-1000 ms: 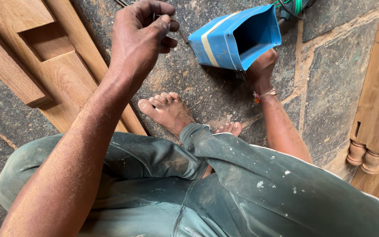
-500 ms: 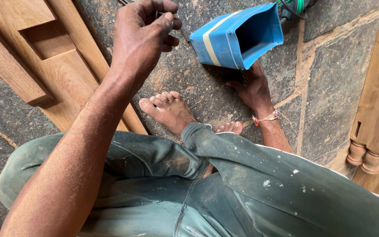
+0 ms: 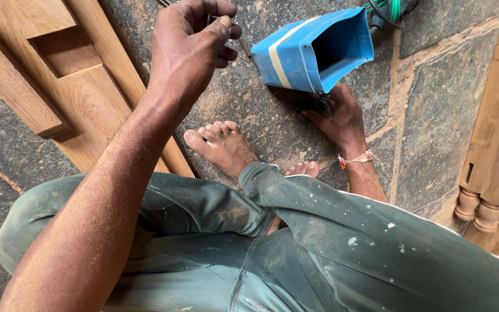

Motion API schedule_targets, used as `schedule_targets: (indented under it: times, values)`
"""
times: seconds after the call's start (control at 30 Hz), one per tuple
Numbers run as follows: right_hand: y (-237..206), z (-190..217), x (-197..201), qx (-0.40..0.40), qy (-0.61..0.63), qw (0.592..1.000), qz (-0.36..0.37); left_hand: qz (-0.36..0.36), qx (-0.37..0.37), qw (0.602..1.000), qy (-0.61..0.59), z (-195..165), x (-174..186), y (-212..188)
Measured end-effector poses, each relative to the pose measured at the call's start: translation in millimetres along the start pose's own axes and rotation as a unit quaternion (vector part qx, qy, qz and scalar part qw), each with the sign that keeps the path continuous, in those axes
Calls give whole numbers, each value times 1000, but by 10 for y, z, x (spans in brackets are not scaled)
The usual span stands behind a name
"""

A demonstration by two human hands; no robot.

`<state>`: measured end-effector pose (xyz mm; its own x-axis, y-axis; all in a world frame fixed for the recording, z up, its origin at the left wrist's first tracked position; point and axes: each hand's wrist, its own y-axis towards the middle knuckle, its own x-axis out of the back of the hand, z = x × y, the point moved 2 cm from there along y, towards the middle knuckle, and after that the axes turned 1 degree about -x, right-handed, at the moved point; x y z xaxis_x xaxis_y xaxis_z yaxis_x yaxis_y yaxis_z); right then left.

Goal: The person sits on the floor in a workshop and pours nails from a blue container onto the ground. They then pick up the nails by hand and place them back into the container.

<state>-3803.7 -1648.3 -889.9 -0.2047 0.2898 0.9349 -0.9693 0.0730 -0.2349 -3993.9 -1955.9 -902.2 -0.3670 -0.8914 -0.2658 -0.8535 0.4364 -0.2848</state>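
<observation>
Seated person, hands near a blue carton on the stone floor.
Left hand [image 3: 189, 49] pinches small dark metal pieces; right hand [image 3: 337, 118] rests spread beneath the tipped blue carton [image 3: 313, 52], its grip empty.

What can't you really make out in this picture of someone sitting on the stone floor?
- Head view: what the left hand pinches; curled fingers hide it.
- What lies under the right hand; shadow of the blue container covers it.
- The green-corded tool, cut off by the top edge.

The open container [image 3: 313, 52] was bright blue with a cream stripe. Trousers [image 3: 295, 242] were dusty grey-green, flecked white. The stone floor [image 3: 434, 110] was mottled grey; the wooden frame [image 3: 47, 63] was tan.
</observation>
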Motion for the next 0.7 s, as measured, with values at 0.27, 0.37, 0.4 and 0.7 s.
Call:
schedule_targets:
  times: [0.27, 0.37, 0.4, 0.7]
  values:
    - [-139, -10, -187, 49, -1, 997, -51, 2, -11, 1000, 23, 17, 1, -10]
    - [-170, -17, -225, 8, -42, 999, -21, 4, -19, 999, 30, 20, -1, -3]
    - [-181, -20, -221, 15, -42, 999, -25, 4, -23, 999, 33, 20, -3, -2]
    - [-174, -68, -216, 10, -14, 999, -29, 3, -9, 1000, 26, -9, -9, -21]
